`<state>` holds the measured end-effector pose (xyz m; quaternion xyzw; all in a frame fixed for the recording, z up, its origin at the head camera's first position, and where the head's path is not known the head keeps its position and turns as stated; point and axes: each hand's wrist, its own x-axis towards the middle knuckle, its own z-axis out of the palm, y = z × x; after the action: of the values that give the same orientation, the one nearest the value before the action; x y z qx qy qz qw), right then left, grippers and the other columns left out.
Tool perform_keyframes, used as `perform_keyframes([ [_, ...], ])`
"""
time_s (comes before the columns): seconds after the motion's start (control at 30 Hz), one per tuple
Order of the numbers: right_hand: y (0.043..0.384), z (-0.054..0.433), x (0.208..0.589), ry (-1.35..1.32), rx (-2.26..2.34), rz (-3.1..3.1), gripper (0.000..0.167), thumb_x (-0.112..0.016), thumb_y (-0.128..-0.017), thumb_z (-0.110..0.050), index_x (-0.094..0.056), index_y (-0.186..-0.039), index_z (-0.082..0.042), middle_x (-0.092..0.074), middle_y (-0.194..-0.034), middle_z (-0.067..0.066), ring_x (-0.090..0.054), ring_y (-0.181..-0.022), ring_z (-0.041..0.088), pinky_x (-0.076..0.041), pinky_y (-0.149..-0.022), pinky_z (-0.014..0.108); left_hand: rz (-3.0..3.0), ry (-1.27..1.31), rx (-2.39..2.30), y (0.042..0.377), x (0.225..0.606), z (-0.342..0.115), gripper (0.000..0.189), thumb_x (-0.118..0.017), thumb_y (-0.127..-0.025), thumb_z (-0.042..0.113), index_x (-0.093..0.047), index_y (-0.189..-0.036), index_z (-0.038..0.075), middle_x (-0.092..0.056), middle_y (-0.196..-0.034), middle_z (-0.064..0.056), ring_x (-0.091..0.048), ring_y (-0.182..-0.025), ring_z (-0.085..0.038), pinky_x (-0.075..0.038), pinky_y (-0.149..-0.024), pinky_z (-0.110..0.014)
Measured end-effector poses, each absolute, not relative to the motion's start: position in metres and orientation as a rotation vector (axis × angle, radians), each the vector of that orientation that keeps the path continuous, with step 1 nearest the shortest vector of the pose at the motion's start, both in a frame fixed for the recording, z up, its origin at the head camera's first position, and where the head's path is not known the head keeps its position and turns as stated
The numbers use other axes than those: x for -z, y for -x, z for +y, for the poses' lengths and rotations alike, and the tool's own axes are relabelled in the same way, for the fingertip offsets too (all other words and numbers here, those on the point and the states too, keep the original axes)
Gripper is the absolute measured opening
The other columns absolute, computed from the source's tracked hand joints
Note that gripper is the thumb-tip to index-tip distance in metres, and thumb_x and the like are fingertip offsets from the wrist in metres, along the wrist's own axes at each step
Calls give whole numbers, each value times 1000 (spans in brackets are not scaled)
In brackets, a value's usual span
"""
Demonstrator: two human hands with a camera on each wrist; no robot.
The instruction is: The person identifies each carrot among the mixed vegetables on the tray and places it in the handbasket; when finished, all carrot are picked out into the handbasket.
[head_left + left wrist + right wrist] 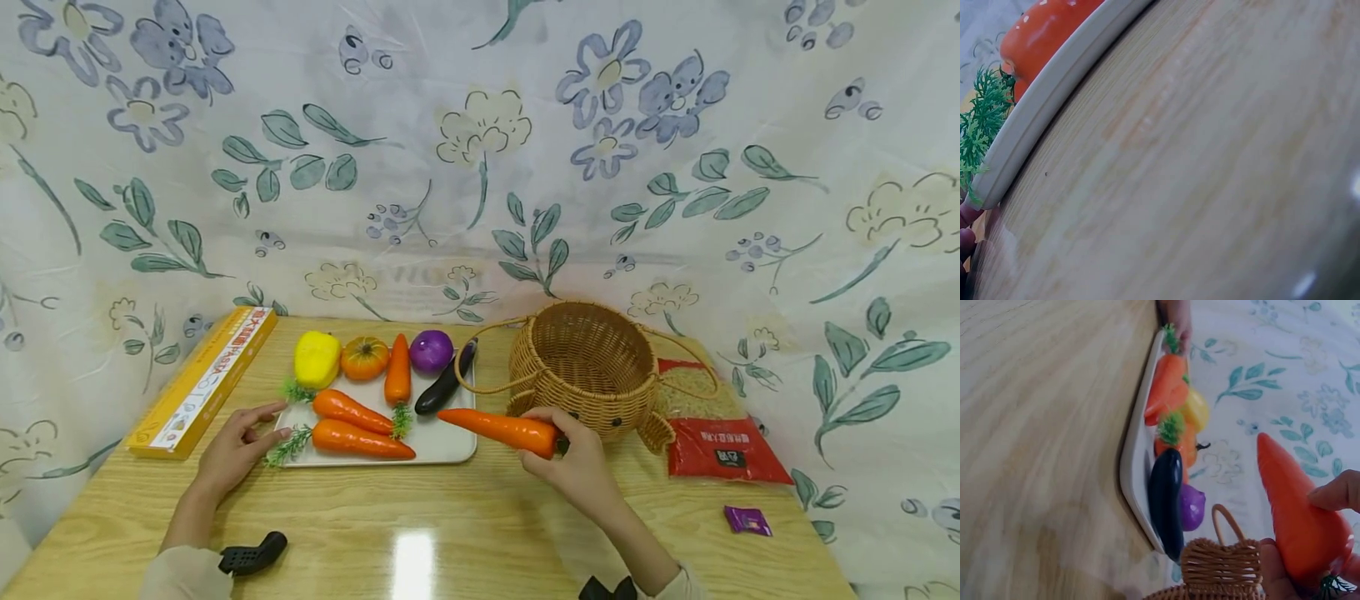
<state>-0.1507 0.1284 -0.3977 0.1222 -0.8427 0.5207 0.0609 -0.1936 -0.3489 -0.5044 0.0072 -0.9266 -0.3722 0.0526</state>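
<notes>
My right hand (573,462) grips an orange carrot (498,429) by its thick, leafy end. The carrot's tip points left, above the tray's right edge and in front of the wicker basket (540,400). At the left end of the white tray (442,450), my left hand (238,450) rests with its fingers at the rim, beside the green carrot tops. On the tray lie two carrots (360,439) in front and another carrot (399,371) behind. A yellow pepper (317,358), a small pumpkin (364,358), a purple onion-like ball (431,351) and an eggplant (447,383) lie there too.
A yellow pasta box (202,383) lies at the left. Right of the basket is a red bag of pasta (720,442), with a small purple packet (747,520) nearer the front. Floral cloth (480,233) hangs behind the wooden table (337,525).
</notes>
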Motion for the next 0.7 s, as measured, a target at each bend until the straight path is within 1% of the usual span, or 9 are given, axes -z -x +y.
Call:
perform_keyframes([
  [0.13, 156, 141, 389, -428, -1572, -2579, 40, -80, -77, -1, -69, -114, -14, -68, -111, 7, -58, -89, 18, -48, -74, 29, -2814, -12, 1112, 194, 505, -349, 53, -65, -96, 37, -56, -140, 10, -53, -120, -13, -40, -76, -9, -32, -64, -27],
  [0.4, 165, 159, 381, -480, -1561, -2570, 38, -81, -79, -6, -69, -114, -12, -67, -112, 10, -58, -91, 20, -48, -75, 31, -2830, -26, 1110, 193, 508, -350, 54, -64, -97, 39, -55, -142, 11, -51, -120, -11, -39, -77, -9, -32, -65, -27],
  [0.5, 170, 167, 375, -505, -1552, -2572, 38, -80, -80, -7, -67, -116, -10, -66, -114, 12, -58, -92, 21, -49, -74, 31, -2836, -24, 1114, 194, 508, -350, 55, -63, -97, 40, -54, -142, 10, -51, -121, -12, -40, -78, -10, -32, -65, -27],
  [0.7, 184, 181, 361, -526, -1559, -2605, 40, -78, -82, -6, -64, -120, -8, -64, -117, 15, -58, -93, 24, -50, -77, 30, -2837, -5, 1095, 196, 508, -350, 55, -62, -97, 41, -54, -142, 10, -52, -122, -14, -39, -78, -10, -32, -65, -26],
])
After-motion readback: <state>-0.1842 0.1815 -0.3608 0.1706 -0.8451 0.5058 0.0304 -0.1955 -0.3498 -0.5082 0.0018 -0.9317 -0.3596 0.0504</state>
